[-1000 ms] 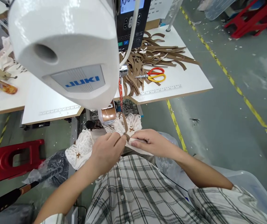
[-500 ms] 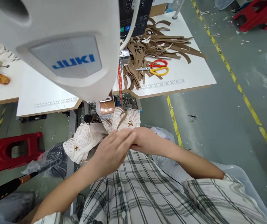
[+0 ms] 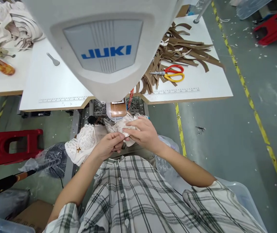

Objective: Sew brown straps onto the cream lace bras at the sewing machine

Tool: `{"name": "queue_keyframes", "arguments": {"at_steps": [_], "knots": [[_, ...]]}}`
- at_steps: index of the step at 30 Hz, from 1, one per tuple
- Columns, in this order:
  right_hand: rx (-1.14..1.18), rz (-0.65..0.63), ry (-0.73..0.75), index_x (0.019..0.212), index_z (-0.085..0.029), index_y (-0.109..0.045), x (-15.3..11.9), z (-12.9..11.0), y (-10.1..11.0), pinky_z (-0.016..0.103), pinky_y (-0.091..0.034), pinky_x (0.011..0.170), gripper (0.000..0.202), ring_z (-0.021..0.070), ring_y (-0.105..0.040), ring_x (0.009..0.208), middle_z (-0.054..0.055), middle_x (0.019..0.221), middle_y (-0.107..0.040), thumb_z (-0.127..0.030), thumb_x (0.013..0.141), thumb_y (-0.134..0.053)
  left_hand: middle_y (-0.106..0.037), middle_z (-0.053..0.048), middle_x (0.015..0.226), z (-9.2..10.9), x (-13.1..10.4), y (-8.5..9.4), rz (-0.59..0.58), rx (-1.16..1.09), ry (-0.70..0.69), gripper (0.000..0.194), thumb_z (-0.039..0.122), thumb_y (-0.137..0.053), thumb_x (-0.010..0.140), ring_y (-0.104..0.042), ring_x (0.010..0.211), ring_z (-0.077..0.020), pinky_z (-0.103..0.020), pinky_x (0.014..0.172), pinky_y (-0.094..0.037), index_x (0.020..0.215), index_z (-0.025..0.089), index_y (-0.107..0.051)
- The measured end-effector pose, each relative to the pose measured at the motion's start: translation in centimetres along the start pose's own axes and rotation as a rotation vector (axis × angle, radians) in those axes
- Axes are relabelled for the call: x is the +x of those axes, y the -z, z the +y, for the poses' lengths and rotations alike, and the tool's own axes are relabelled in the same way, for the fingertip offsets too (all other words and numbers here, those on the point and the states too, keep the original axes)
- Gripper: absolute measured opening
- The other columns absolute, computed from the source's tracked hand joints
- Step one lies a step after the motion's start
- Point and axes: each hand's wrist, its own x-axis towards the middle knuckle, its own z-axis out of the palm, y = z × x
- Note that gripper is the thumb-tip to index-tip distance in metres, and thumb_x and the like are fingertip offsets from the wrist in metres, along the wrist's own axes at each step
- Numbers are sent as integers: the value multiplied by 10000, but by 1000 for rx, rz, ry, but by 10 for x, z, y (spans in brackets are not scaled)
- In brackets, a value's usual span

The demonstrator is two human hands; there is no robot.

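Note:
A white lace bra [image 3: 81,142] with a small brown bow lies below the head of a white sewing machine [image 3: 101,82]. One cup spreads out to the left, while the other part is bunched between my hands. My left hand [image 3: 110,144] is closed in a pinch on the bra's edge, just in front of the machine's needle area. Beside it, my right hand [image 3: 144,134] grips the lace from the right, its fingers bent over the cup. The needle itself is hidden behind the machine head.
Scissors with red and yellow handles [image 3: 174,73] and many brown fabric strips [image 3: 186,48] lie on the right of the white table [image 3: 216,87]. Folded white cloth [image 3: 17,26] sits at the far left. A red stool [image 3: 31,145] stands at left, a clear plastic bin [image 3: 245,194] at right.
My hands were together, the left laid over the right; they have parted and now both hold the lace. The brown strip seen on the cup is out of sight. My view has shifted left.

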Motion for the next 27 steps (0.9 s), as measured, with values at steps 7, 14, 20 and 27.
{"name": "queue_keyframes", "arguments": {"at_steps": [7, 14, 20, 27], "knots": [[60, 109, -185, 1073, -280, -704, -3, -19, -3, 434, -493, 877, 224, 260, -623, 963, 79, 994, -685, -390, 887, -647, -578, 2, 693, 0, -6, -4, 284, 421, -295, 377, 488, -559, 918, -486, 650, -120, -229, 621, -399, 732, 167, -625], [52, 70, -199, 957, -275, -756, 4, -25, -11, 376, -501, 796, 209, 217, -653, 875, 65, 925, -736, -376, 949, -573, -669, -28, 745, -3, -6, -4, 356, 492, -330, 374, 466, -510, 946, -574, 683, -146, -241, 656, -459, 788, 163, -662], [70, -96, -49, 939, -283, -756, 9, 2, -8, 339, -519, 803, 262, 191, -663, 882, 45, 918, -744, -374, 972, -513, -511, 25, 575, 4, 2, 1, 413, 605, -300, 407, 478, -570, 904, -446, 570, -116, -229, 561, -346, 631, 177, -546], [-565, 45, -500, 1398, -72, -491, 88, 163, 104, 377, -418, 1015, 534, 257, -507, 1266, 190, 1386, -567, -46, 881, -360, -512, 19, 633, 15, -8, 9, 403, 598, -277, 404, 544, -560, 888, -413, 595, -130, -236, 543, -292, 697, 188, -569]]}}
